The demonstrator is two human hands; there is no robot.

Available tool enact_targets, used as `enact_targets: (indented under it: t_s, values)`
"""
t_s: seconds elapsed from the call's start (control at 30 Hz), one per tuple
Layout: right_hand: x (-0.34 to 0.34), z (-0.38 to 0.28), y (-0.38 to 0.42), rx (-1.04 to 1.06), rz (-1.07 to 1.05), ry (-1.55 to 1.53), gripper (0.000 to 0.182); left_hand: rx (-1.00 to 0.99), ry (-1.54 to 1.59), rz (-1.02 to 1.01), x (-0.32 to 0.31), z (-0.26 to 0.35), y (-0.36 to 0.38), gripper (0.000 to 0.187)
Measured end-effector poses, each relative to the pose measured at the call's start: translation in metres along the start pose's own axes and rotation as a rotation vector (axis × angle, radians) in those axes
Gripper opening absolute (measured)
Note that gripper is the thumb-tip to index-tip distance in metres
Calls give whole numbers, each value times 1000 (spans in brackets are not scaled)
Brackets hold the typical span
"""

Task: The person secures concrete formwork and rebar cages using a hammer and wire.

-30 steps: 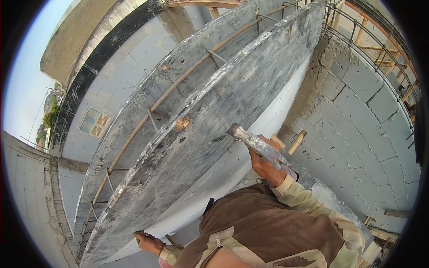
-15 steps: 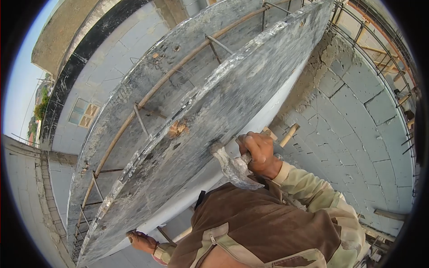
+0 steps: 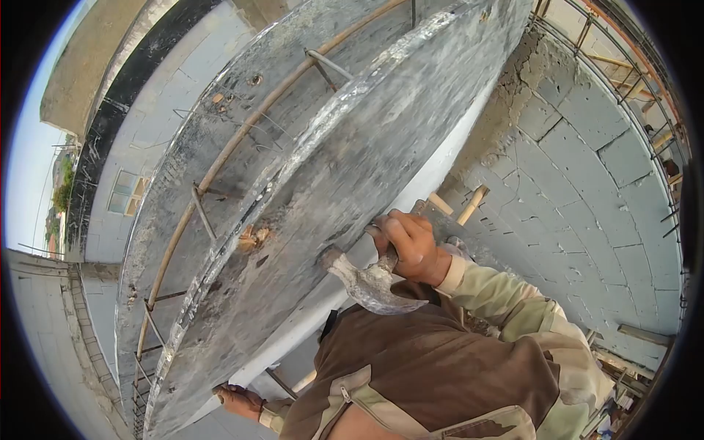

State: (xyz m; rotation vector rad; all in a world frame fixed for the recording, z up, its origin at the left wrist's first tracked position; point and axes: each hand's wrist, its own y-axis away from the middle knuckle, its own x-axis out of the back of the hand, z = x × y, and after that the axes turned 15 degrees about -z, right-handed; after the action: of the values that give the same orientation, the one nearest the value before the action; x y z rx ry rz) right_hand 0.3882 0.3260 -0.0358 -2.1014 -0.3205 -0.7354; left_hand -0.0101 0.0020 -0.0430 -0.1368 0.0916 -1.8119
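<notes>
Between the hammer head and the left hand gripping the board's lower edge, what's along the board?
In the head view, only bare, mortar-stained board runs from the hammer in the right hand to the left hand.

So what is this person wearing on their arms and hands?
Both hands are bare, with no gloves. The right hand comes out of a long pale khaki sleeve with a lighter cuff. The left hand shows a similar pale cuff. A brown vest with pale trim covers the body.
</notes>
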Motion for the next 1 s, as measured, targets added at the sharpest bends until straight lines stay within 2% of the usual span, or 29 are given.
enact_targets:
  t_s: [0.17,0.23,0.33,0.47,0.57,0.63,0.77,0.8,0.83,0.9,0.93,1.0]
  values:
    - [0,-11,5,-75,55,33,33,-20,74,-18,-1,1,-2,37]
    - [-5,-11,11,-52,95,30,47,25,21,-32,-1,5,0,37]
    - [-8,-15,20,-93,78,-70,57,57,-15,-52,14,-4,-8,37]
    - [-12,-10,25,-29,191,-41,60,85,-40,-24,18,-7,-12,36]
    - [-11,-15,37,-145,204,-129,60,71,2,-44,17,-8,-12,36]
    - [-10,-13,43,-216,201,-138,66,24,-7,-50,21,-14,-16,35]
    - [-22,-2,55,-94,313,-167,61,73,-32,-81,30,-19,-24,33]
    - [-41,-5,74,-269,330,-423,55,72,-14,-76,27,-16,-23,32]
    - [-47,-7,84,-267,327,-426,55,71,3,-70,25,-15,-21,32]
    - [-48,-5,101,-331,293,-645,50,57,12,-51,28,-21,-25,32]
    - [-37,-1,101,-235,229,-476,42,43,23,-37,25,-20,-23,31]
    - [-47,4,111,-206,285,-414,37,38,31,-18,19,-16,-19,32]
